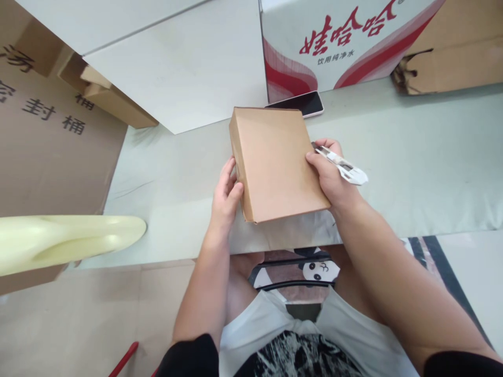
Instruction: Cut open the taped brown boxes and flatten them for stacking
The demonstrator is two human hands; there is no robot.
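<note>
A small brown cardboard box [277,162] is held between my two hands over the near part of the pale table. My left hand [227,193] grips its left side, thumb toward the near corner and fingers along the side wall. On the right edge, my right hand [330,170] presses the box with its thumb on the top face. That same hand also carries a white utility knife [346,168], which lies across it with the dark front end toward the box. The box's underside is hidden.
Behind the box lies a phone [312,104] against a red-and-white carton [334,47]. A white box [176,73] stands back left, beside a large printed carton [51,136]. A pale yellow curved object [70,238] juts in from the left. Another brown carton [456,63] sits back right.
</note>
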